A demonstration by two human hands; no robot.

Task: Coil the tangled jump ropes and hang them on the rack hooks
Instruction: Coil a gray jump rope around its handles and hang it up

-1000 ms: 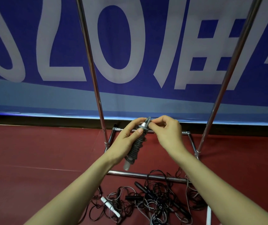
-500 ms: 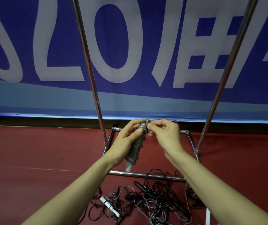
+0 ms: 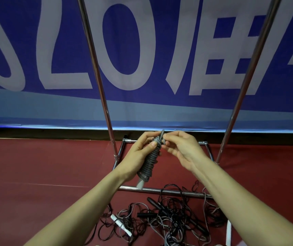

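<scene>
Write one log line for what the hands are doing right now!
step: coiling | left hand: holds wound grey rope | right hand: pinches its top end | tangled ropes: on floor

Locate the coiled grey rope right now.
Head view, centre: the coiled grey rope is in the air between the two rack poles, left hand gripping its body, right hand pinching its top end.

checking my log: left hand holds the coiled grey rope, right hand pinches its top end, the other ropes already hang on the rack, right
Not the last part. The head view shows the other ropes lying tangled on the floor by the foot of the rack, not hanging. The left hand does hold the coiled grey rope and the right hand pinches its top end.
</scene>
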